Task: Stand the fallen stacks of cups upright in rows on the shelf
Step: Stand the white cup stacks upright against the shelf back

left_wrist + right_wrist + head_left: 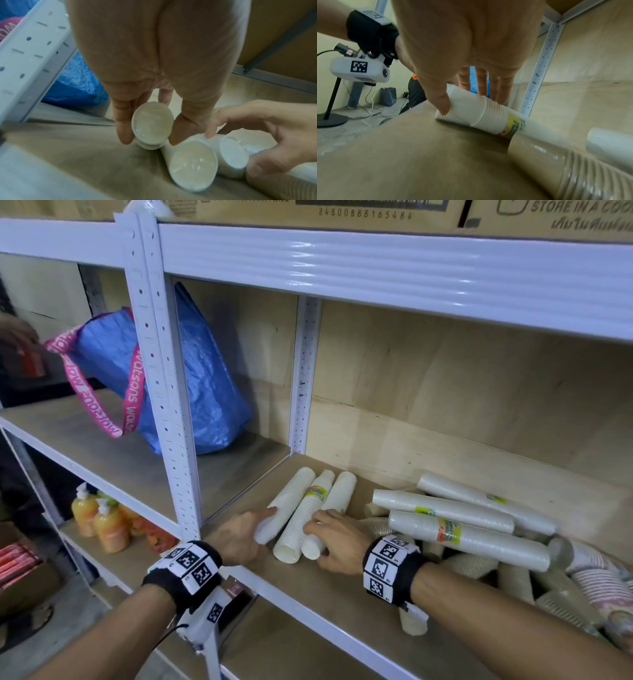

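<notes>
Left hand (239, 537): we grip the leftmost white cup stack (286, 505) at its near end.
Right hand (337, 541): we grasp the rightmost stack (330, 513) of three lying side by side.
Stacks: ribbed, plastic-wrapped, fallen flat just right of the shelf post (164, 405).
Pile (472, 529): more fallen stacks farther right of the post.

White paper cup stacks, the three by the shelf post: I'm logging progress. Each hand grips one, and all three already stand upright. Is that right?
Not quite. The three white paper cup stacks lie on their sides on the brown wooden shelf board, as the head view shows. The rest holds: the left hand grips the leftmost stack and the right hand grips the rightmost.
</notes>
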Demonstrator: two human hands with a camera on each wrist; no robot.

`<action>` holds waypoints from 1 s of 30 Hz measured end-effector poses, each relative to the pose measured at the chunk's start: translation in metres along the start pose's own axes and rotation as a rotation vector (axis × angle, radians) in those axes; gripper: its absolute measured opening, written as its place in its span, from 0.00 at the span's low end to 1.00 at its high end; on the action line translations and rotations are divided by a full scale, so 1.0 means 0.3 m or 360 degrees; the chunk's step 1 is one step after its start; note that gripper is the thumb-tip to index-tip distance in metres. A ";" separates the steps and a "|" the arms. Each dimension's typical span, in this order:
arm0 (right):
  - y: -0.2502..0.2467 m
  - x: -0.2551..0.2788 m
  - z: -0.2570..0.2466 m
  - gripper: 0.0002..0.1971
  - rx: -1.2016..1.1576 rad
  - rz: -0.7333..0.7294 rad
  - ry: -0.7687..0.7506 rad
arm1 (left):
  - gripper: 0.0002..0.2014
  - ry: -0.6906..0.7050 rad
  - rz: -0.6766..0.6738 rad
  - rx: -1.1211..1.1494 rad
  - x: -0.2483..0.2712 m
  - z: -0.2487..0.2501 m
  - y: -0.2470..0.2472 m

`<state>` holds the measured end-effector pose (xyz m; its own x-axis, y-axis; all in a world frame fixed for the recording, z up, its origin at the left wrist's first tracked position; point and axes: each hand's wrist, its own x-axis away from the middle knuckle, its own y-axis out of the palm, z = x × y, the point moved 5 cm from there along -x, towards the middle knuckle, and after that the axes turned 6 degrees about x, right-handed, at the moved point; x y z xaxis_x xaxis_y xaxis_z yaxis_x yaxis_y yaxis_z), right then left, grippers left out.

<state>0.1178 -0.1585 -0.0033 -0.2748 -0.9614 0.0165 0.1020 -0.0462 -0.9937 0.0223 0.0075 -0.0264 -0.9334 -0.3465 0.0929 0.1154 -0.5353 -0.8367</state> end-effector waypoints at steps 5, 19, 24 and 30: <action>-0.150 -0.016 0.043 0.15 -0.0259 0.0312 0.0036 | 0.36 0.0066 0.0118 -0.0026 -0.016 0.065 -0.106; -0.435 -0.073 0.305 0.25 -0.0268 0.0637 0.0475 | 0.18 0.0358 0.0656 0.0261 -0.122 0.331 -0.381; -0.530 -0.075 0.427 0.20 -0.0321 0.0784 0.0636 | 0.17 0.0396 0.0759 0.0281 -0.207 0.380 -0.442; -0.658 -0.093 0.512 0.15 -0.0450 0.0977 0.0740 | 0.16 0.0402 0.0746 0.0320 -0.326 0.410 -0.493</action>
<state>0.2521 -0.1643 0.2094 -0.6230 -0.5795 -0.5254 0.1353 0.5818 -0.8020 0.1384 0.0257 0.1545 -0.8161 -0.4009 -0.4163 0.5765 -0.5133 -0.6358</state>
